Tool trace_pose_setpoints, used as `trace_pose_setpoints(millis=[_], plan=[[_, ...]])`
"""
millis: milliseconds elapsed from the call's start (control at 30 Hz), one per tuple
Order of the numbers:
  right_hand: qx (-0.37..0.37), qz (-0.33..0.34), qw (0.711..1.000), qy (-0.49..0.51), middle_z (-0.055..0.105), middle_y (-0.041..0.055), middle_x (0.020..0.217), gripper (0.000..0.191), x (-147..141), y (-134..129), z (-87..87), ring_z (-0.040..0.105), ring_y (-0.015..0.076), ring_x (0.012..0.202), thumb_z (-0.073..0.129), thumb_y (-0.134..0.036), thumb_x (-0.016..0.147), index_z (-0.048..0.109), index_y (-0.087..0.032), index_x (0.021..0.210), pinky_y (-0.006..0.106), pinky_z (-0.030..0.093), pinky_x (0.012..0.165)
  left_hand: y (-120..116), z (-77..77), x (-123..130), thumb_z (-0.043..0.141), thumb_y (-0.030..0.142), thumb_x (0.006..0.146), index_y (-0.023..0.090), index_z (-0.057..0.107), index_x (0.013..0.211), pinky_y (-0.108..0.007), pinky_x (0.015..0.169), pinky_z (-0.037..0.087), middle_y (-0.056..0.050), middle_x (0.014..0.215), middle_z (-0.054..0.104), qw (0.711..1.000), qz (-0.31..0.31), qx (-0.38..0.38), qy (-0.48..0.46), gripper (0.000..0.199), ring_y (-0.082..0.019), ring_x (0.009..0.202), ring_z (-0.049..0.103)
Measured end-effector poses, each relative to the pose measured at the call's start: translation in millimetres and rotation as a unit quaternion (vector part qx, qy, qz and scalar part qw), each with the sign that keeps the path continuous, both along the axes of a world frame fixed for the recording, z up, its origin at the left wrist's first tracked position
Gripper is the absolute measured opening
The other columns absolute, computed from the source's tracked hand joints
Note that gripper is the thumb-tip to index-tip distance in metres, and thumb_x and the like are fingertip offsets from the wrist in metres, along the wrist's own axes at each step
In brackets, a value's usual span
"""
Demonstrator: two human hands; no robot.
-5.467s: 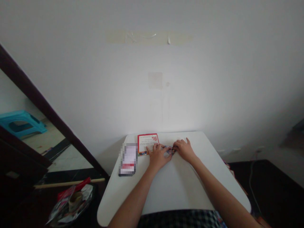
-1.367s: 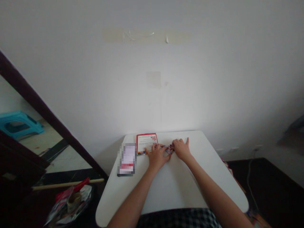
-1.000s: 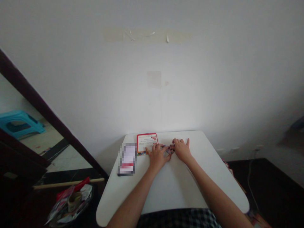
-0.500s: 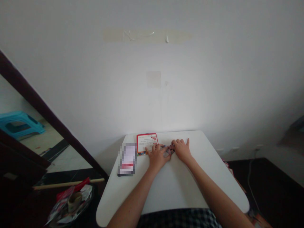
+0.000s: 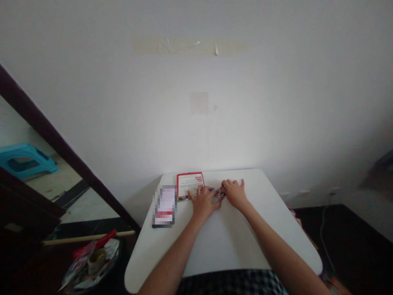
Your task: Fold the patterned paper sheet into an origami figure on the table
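Note:
A small dark, reddish patterned piece [image 5: 220,193] lies on the white table [image 5: 221,246] between my two hands; it looks flat, but I cannot make out its kind. My left hand [image 5: 204,201] pinches its left side between thumb and index finger, while the other fingers spread over the lower edge of a printed card [image 5: 190,182] with a red border. From the right, the fingertips of my right hand [image 5: 235,193] press together on the piece's right end, the little finger sticking out. Parts of the piece are hidden under the fingers.
A phone-like device [image 5: 166,207], blurred out, lies on the table's left side. The wall [image 5: 245,123] stands behind the table. On the floor at left is a bin [image 5: 95,266] of rubbish, near a mirror with a dark frame [image 5: 61,143]. A cable [image 5: 322,225] hangs at right.
Almost nothing differs. Both hands stay on the small patterned piece, with only a very slight shift of the fingers.

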State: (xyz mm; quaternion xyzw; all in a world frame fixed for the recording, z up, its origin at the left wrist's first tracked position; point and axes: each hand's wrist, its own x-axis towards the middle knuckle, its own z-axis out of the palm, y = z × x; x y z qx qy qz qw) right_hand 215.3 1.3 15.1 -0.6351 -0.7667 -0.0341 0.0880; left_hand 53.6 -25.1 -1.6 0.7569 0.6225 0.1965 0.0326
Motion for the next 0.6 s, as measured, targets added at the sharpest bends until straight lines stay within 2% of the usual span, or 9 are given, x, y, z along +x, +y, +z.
trace_pose_setpoints(millis=[600], plan=[[-0.033, -0.005, 0.999, -0.025, 0.061, 0.0093, 0.114, 0.025, -3.0, 4.7, 4.3, 0.053, 0.0273, 0.110, 0.038, -0.035, 0.098, 0.054, -0.025, 0.113, 0.070, 0.016, 0.104, 1.1, -2.8, 1.2, 0.058, 0.056, 0.081, 0.050, 0.062, 0.117, -0.079, 0.104, -0.001, 0.000, 0.130, 0.057, 1.000, -0.005, 0.004, 0.005, 0.036, -0.035, 0.129, 0.036]])
